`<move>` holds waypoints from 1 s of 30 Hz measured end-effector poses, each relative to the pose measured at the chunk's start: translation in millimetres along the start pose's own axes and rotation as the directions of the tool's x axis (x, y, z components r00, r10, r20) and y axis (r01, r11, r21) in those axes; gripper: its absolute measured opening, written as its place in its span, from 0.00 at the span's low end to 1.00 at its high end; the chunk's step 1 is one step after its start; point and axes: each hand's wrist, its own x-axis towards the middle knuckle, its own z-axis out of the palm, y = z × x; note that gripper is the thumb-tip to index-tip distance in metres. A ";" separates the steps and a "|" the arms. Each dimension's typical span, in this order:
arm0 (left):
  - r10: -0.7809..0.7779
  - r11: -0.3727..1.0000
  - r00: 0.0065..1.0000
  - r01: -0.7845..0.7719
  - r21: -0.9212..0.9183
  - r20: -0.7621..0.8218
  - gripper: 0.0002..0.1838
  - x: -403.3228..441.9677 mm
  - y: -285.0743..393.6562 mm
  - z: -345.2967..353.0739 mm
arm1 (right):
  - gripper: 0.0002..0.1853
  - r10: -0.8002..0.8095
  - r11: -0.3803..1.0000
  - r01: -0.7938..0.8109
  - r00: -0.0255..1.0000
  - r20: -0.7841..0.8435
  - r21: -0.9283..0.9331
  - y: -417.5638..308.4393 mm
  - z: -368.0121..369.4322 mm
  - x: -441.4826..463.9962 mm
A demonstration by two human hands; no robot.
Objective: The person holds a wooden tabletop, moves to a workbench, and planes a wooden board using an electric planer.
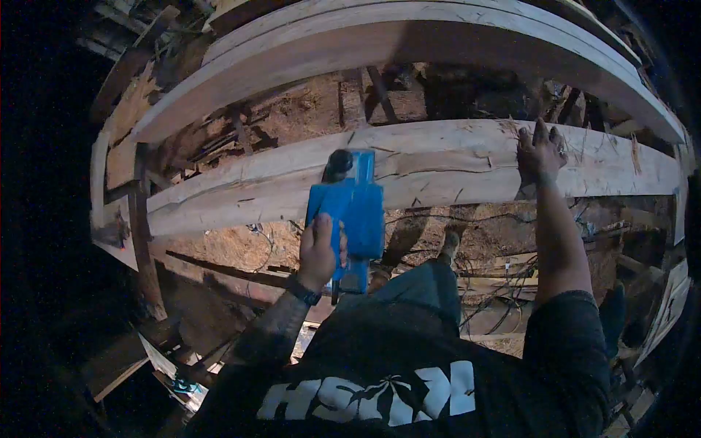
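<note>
1. The left hand (319, 252) is wrapped around the handle of a blue power planer (358, 212). The thumb side faces up.
2. The planer has a round black knob (337, 165) at its far end. That end shows over a long, pale plank (453, 182), and the other end points back at the person's body. I cannot tell if the planer touches the wood.
3. The right hand (542, 152) holds nothing. It lies on the plank, well to the right of the planer, with its fingers spread and pointing away from the body.
4. The plank runs from side to side in front of the person. It has a long, wavy crack along its middle, and thin bits of wood lie near its right end.
5. Past the plank is another big, pale beam (416, 47), with a gap between the two.
6. Light brown wood shavings (241, 248) cover the ground below. Thin black cords (504, 296) lie in a tangle on the near side.
7. The person wears a black shirt (409, 343) with big white letters, and a dark wristband (302, 291) on the left wrist.
</note>
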 end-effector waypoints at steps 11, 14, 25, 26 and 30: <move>0.095 0.995 0.985 -0.098 -0.012 -0.146 0.33 60.5 22.3 42.0 | 0.44 0.018 0.998 -0.022 0.997 0.075 0.052 10.7 13.6 9.7; 0.091 0.995 0.988 -0.096 -0.029 -0.126 0.32 31.1 3.9 40.8 | 0.46 -0.018 0.998 0.010 0.993 0.117 0.063 16.0 16.9 12.5; 0.060 0.995 0.981 -0.074 -0.070 -0.184 0.32 56.7 17.0 61.8 | 0.48 -0.015 0.995 0.002 0.992 0.124 0.099 9.0 3.6 7.4; 0.073 0.995 0.978 -0.085 -0.054 -0.198 0.32 54.9 14.2 64.5 | 0.48 -0.012 0.995 -0.002 0.990 0.137 0.103 8.6 2.3 7.0; 0.086 0.995 0.984 -0.092 -0.033 -0.153 0.33 28.3 0.7 80.6 | 0.48 -0.002 0.992 -0.022 0.982 0.189 0.125 9.5 -1.5 10.7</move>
